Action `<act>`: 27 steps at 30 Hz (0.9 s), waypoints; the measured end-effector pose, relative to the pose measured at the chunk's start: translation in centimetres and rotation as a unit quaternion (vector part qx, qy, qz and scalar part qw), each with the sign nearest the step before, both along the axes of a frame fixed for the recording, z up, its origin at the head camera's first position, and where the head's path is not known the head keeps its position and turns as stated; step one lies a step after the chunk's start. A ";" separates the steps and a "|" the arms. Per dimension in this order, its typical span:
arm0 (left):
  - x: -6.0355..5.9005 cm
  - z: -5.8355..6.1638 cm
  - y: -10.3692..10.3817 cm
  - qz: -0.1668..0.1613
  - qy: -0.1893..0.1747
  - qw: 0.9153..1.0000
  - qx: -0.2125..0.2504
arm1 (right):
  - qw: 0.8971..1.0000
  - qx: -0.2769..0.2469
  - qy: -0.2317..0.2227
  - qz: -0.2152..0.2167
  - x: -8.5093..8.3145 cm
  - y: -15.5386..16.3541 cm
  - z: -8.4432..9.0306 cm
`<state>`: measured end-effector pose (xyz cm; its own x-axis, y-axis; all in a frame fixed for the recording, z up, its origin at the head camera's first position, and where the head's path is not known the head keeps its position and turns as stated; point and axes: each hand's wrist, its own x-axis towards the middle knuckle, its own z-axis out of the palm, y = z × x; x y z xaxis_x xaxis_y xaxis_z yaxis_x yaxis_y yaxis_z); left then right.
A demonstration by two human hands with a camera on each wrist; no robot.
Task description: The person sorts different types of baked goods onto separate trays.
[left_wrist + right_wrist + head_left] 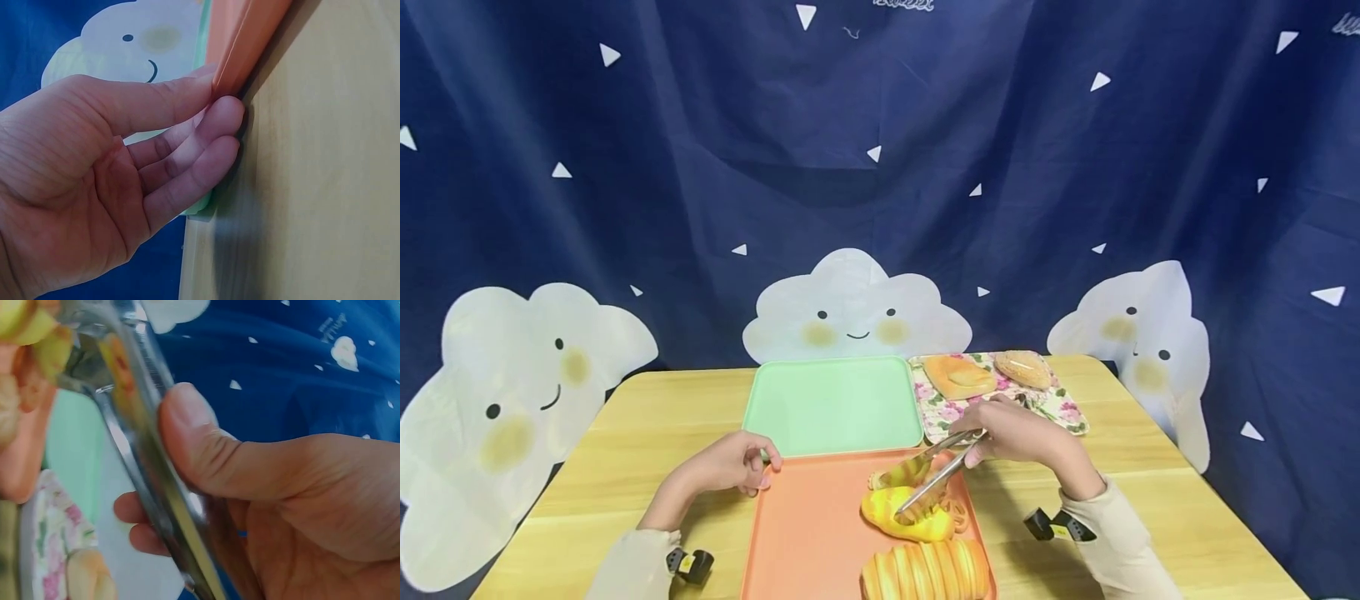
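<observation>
My left hand [733, 462] pinches the rim of the orange tray [812, 533] near its far left corner; the thumb [156, 103] lies on the rim, with fingers below it. Metal tongs [147, 425] are held in my right hand [1018, 433], slanting down to the left over the tray. Their tips are at a glossy yellow bread [882, 510] on the tray's right side; whether they squeeze it I cannot tell. A ridged golden loaf [928, 571] lies nearer me, and other bread pieces behind the tongs are partly hidden.
Beyond the orange tray lies a green tray [835, 404]. To its right, a flowered tray [936, 412] bears a flat golden bread [955, 377] and an oval brown bread [1024, 368]. The wooden table [662, 408] ends at a dark blue cloud-patterned curtain [775, 192].
</observation>
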<state>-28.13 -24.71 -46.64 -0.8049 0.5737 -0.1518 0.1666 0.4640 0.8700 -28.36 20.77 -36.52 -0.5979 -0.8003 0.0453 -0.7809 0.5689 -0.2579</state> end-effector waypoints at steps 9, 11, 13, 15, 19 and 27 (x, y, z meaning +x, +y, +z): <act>-0.1 0.0 0.1 -0.007 -0.005 1.000 0.005 | 0.997 0.029 0.069 -0.006 0.4 0.4 -0.9; -0.1 0.0 0.1 -0.007 -0.004 1.000 0.004 | 0.995 0.025 0.097 -0.007 0.7 0.5 -1.1; -0.1 0.0 0.1 -0.004 -0.002 1.000 -0.001 | 0.992 0.017 0.126 -0.007 1.1 0.6 -1.2; -0.2 0.0 0.1 -0.002 0.000 1.000 -0.004 | 0.989 0.008 0.147 -0.005 1.4 0.5 -1.2; -0.2 -0.1 0.1 -0.001 0.002 1.000 -0.008 | 0.985 -0.013 0.173 -0.001 1.8 0.5 -1.1; -0.2 0.0 0.1 -0.003 -0.002 1.000 -0.005 | 0.980 -0.049 0.193 -0.005 2.0 0.7 -0.3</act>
<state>-28.36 -24.61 -46.65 -0.8009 0.5769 -0.1603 0.1657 0.4709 0.8665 -26.37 21.42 -36.83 -0.5288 -0.7746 0.3468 -0.8254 0.5645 0.0022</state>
